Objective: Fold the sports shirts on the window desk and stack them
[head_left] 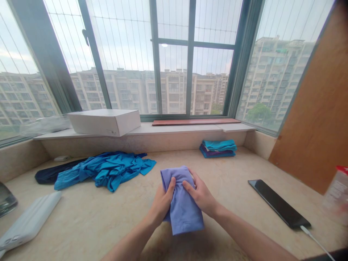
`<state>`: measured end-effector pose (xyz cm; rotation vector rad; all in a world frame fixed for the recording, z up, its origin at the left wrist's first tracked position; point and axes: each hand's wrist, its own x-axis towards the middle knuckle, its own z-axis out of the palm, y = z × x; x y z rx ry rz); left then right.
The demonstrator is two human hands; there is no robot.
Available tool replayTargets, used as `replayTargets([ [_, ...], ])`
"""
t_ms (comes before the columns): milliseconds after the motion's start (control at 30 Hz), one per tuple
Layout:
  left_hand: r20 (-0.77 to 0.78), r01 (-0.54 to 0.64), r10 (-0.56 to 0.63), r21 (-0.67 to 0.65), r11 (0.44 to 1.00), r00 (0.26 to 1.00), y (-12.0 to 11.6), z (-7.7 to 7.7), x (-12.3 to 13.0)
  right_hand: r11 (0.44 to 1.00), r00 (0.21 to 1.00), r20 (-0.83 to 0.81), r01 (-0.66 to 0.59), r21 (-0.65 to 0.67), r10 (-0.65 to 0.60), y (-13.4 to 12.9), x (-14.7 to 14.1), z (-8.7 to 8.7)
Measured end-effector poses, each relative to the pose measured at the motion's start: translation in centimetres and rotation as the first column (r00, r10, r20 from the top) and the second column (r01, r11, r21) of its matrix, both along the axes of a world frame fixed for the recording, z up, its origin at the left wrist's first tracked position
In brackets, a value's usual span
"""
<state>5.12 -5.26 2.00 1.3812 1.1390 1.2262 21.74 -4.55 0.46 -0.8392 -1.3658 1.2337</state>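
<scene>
A lavender folded cloth [185, 214], perhaps a garment, is held up over the stone counter between both hands. My left hand [163, 201] grips its left side, thumb on the front face and fingers hidden behind. On the right side, my right hand [202, 194] closes the same way, with its thumb pressed into the fabric. Creases run between the two thumbs. Beyond the hands to the left lies a crumpled heap of blue clothing [108, 168]. A folded stack of turquoise, purple and blue cloth [218, 148] sits at the back right.
A black phone [278, 203] with a white cable lies at the right, near a red-lidded clear container [337, 192]. At the left are a white power-bank-like device [29, 221] and a dark garment [51, 174]. A white box [104, 121] rests on the window ledge.
</scene>
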Motion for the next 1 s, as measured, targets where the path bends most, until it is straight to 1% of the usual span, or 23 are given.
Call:
replayTargets([
  [33,0.012,-0.002,0.003,-0.031,1.0,1.0,-0.1,0.0,0.1,0.999,0.999,0.02,0.037,0.002,-0.037,0.0,-0.1,-0.3],
  [100,0.02,-0.002,0.003,-0.051,0.999,1.0,-0.2,-0.1,-0.1,0.993,0.991,0.06,0.115,0.025,-0.116,0.0,-0.3,-0.6],
  [133,0.019,0.008,-0.007,-0.053,0.999,1.0,-0.1,-0.1,-0.2,0.991,0.988,0.078,0.128,0.031,-0.13,0.0,-0.4,-0.7],
  [167,0.013,0.017,-0.016,-0.052,0.998,1.0,-0.1,-0.1,-0.4,0.994,0.99,0.09,0.11,0.025,-0.112,-0.2,-0.4,-0.7],
  [233,-0.01,0.014,-0.015,-0.049,0.999,1.0,0.2,-0.1,-0.8,1.0,0.996,0.083,-0.011,-0.017,0.013,-0.7,-0.6,-0.4],
  [300,-0.047,-0.019,0.016,-0.05,0.999,0.999,0.6,-0.3,-1.1,0.983,0.983,0.049,-0.174,-0.059,0.177,-1.1,-0.7,-0.1],
  [333,-0.07,-0.04,0.036,-0.052,0.998,0.997,0.8,-0.4,-1.2,0.973,0.974,0.034,-0.22,-0.064,0.223,-1.3,-0.8,0.0],
  [367,-0.094,-0.057,0.051,-0.058,0.997,0.994,0.9,-0.6,-1.3,0.973,0.974,0.03,-0.223,-0.057,0.225,-1.3,-0.8,-0.1],
  [400,-0.116,-0.063,0.054,-0.069,0.996,0.992,1.0,-0.9,-1.2,0.983,0.982,0.042,-0.181,-0.041,0.183,-1.2,-0.8,-0.2],
  [467,-0.137,-0.03,0.016,-0.1,0.995,0.99,1.1,-1.5,-1.0,1.0,0.995,0.096,-0.019,0.003,0.019,-0.9,-0.8,-0.6],
  [533,-0.112,0.03,-0.044,-0.121,0.992,0.993,1.0,-2.0,-0.6,0.992,0.98,0.153,0.118,0.041,-0.123,-0.5,-0.7,-1.0],
  [600,-0.053,0.079,-0.086,-0.123,0.989,0.995,0.8,-2.2,-0.4,0.982,0.967,0.171,0.182,0.041,-0.187,-0.3,-0.6,-1.0],
  [633,-0.02,0.085,-0.088,-0.12,0.989,0.996,0.7,-2.1,-0.3,0.982,0.97,0.153,0.187,0.012,-0.187,-0.3,-0.5,-0.9],
  [667,0.01,0.083,-0.083,-0.118,0.99,0.997,0.6,-2.0,-0.3,0.985,0.98,0.115,0.167,-0.038,-0.162,-0.3,-0.3,-0.6],
  [700,0.031,0.082,-0.079,-0.115,0.99,0.996,0.6,-1.8,-0.3,0.988,0.993,0.059,0.111,-0.108,-0.105,-0.5,-0.2,-0.2],
  [733,0.038,0.08,-0.076,-0.11,0.991,0.996,0.6,-1.6,-0.4,0.982,1.0,-0.012,0.018,-0.189,-0.021,-0.6,0.0,0.2],
  [767,0.029,0.08,-0.078,-0.104,0.991,0.997,0.6,-1.4,-0.5,0.958,0.993,-0.091,-0.098,-0.268,0.077,-0.8,0.2,0.6],
  [800,0.001,0.085,-0.086,-0.092,0.992,0.996,0.7,-1.3,-0.5,0.918,0.972,-0.165,-0.214,-0.333,0.167,-1.0,0.4,0.9],
  [833,-0.046,0.095,-0.099,-0.075,0.993,0.994,0.7,-1.2,-0.6,0.873,0.947,-0.224,-0.304,-0.381,0.232,-1.2,0.6,1.2],
  [867,-0.109,0.102,-0.107,-0.052,0.993,0.988,0.8,-1.2,-0.6,0.838,0.928,-0.263,-0.357,-0.413,0.265,-1.4,0.7,1.3],
  [900,-0.183,0.098,-0.1,-0.021,0.995,0.978,0.9,-1.2,-0.7,0.82,0.919,-0.285,-0.376,-0.432,0.271,-1.6,0.7,1.3],
  [933,-0.264,0.082,-0.075,0.016,0.997,0.962,1.0,-1.3,-0.7,0.818,0.92,-0.295,-0.371,-0.439,0.258,-1.8,0.7,1.2],
  [1000,-0.411,0.034,0.008,0.093,0.995,0.912,1.2,-1.6,-0.9,0.834,0.93,-0.302,-0.33,-0.442,0.209,-2.1,0.4,1.0],
])
